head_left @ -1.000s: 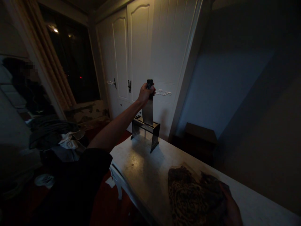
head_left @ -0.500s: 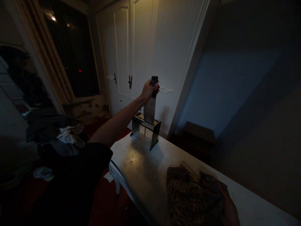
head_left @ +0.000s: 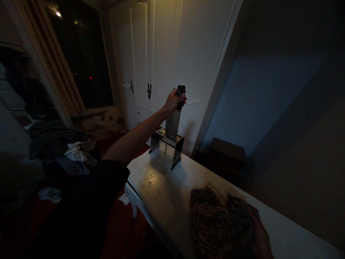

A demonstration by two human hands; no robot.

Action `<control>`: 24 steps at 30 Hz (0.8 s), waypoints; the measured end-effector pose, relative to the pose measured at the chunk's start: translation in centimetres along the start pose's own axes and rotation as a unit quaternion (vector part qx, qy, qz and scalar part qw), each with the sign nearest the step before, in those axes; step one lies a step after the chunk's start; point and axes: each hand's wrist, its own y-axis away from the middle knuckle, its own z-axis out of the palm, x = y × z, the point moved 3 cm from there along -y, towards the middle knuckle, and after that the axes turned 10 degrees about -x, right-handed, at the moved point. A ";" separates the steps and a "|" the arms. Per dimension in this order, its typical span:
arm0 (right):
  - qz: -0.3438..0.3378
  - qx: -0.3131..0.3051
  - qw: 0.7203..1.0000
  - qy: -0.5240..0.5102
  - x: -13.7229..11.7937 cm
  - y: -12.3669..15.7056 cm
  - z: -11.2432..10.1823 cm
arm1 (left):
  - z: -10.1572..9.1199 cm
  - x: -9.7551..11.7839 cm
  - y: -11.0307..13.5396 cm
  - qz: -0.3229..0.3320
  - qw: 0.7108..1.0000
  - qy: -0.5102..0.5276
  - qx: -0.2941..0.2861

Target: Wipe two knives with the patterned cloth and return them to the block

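Note:
My left hand (head_left: 175,100) is closed round the black handle of a broad-bladed kitchen knife (head_left: 173,125). The knife points down, leaning a little, and its lower end meets the slotted top of a knife rack (head_left: 165,137); how deep it sits is hard to tell. The rack has dark end legs and stands at the far end of a pale table (head_left: 159,187). Close to me, my right hand (head_left: 261,233) grips the right edge of a dark, patterned cloth (head_left: 215,223) bunched on the table. Part of its fingers is hidden by the cloth and the dim light.
White wardrobe doors (head_left: 164,57) rise behind the rack. A dark low cabinet (head_left: 228,153) stands beyond the table's right edge. To the left are piled clothes (head_left: 78,154), a shoe (head_left: 50,194) on the red floor, and a person (head_left: 29,82) near the curtain.
My left hand and the knife handle have shifted slightly to the right, so the knife leans more. The right hand and cloth have stayed almost in place.

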 end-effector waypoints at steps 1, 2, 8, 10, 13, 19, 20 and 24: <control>-0.007 -0.003 1.000 0.002 -0.1 0.0 0.0 | 0.0 0.0 0.0 -0.001 1.000 -0.002 0.004; -0.018 -0.006 1.000 0.006 -0.1 0.0 0.0 | 0.0 -0.1 0.0 0.000 1.000 -0.004 0.008; -0.031 -0.004 0.999 0.028 0.1 -0.2 -0.4 | -0.2 -0.6 0.0 0.004 1.000 -0.010 0.000; -0.023 -0.008 1.000 0.015 0.3 -0.5 -0.6 | -0.4 -0.9 0.1 0.007 1.000 -0.008 -0.002; -0.015 -0.010 1.000 0.012 0.7 -1.0 -1.0 | -0.7 -1.4 0.3 0.004 1.000 -0.009 0.000; -0.031 -0.001 0.999 0.030 0.7 -1.5 -1.6 | -1.5 -2.9 1.0 -0.010 1.000 -0.005 0.003; -0.036 0.004 0.999 0.028 0.7 -1.5 -1.6 | -1.7 -3.2 1.2 -0.011 1.000 -0.001 0.005; -0.038 0.004 0.999 0.031 0.6 -1.2 -1.5 | -2.2 -4.2 1.9 -0.017 1.000 0.017 0.011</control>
